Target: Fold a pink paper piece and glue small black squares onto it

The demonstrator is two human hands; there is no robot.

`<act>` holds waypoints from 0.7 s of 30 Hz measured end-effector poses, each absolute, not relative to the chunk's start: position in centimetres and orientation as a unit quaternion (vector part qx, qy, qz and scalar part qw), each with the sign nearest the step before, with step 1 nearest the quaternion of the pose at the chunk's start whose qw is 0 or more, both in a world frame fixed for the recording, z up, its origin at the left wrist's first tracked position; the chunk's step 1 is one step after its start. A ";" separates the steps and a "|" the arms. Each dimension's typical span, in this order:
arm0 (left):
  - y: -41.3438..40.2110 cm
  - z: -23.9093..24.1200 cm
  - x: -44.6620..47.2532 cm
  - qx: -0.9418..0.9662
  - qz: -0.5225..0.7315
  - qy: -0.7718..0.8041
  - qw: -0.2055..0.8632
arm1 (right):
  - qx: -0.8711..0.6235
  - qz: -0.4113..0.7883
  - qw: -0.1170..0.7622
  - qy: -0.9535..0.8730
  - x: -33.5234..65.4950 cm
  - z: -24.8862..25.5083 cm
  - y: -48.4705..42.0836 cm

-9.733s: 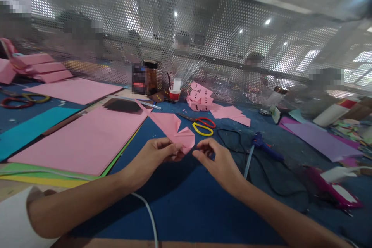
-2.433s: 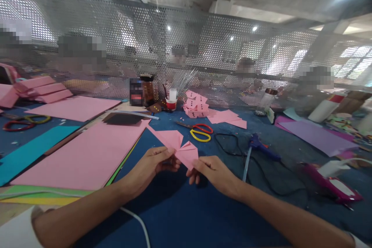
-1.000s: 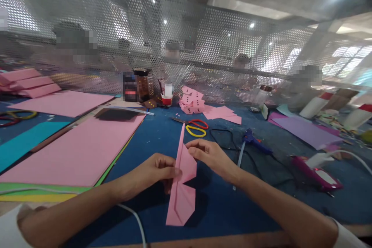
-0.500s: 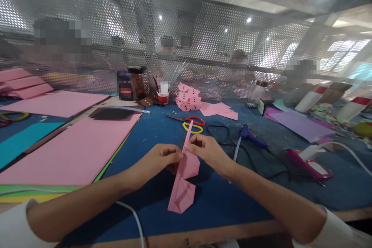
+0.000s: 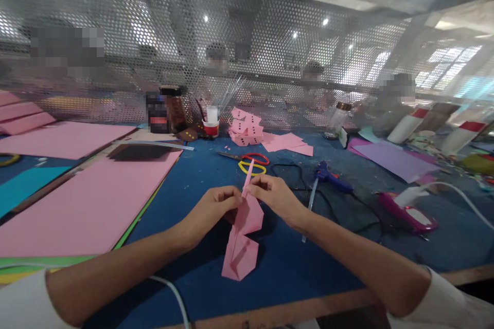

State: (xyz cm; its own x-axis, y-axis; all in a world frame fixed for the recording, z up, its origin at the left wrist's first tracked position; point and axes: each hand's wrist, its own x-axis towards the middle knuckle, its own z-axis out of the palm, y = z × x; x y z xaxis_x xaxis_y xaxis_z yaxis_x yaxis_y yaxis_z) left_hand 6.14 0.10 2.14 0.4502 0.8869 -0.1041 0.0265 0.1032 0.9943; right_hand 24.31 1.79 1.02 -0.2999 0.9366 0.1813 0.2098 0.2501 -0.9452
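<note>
Between my two hands is a folded pink paper piece (image 5: 247,216) with a long narrow edge and angular flaps hanging to the right and below. My left hand (image 5: 218,208) pinches its left edge between thumb and fingers. With thumb and fingertips my right hand (image 5: 272,193) grips the same edge a little higher up. Just beyond the paper's upper tip lie scissors (image 5: 252,163) with red and yellow handles. A blue glue gun (image 5: 332,177), a clear glue stick in it, rests to the right of my right hand.
Pink sheets (image 5: 96,195) are stacked on the left. Cut pink pieces with black dots (image 5: 246,127) stand at the back near a paper cup (image 5: 211,127). Purple sheets (image 5: 393,159) and a magenta device (image 5: 407,212) with a white cable lie right. A perforated metal screen (image 5: 270,25) closes the back.
Along its left edge, the pink paper's narrow fold has opened somewhat in the lower part. Both hands keep their pinch on it. The whole view has shifted slightly.
</note>
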 end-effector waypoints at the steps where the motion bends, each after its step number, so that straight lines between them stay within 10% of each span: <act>1: 0.1 2.2 6.2 0.573 0.345 0.396 0.629 | -0.425 0.437 0.411 -0.677 24.3 1.0 1.8; 21: 0.0 1.5 6.0 0.570 0.353 0.406 0.621 | -0.410 0.458 0.386 -0.688 24.1 1.2 1.5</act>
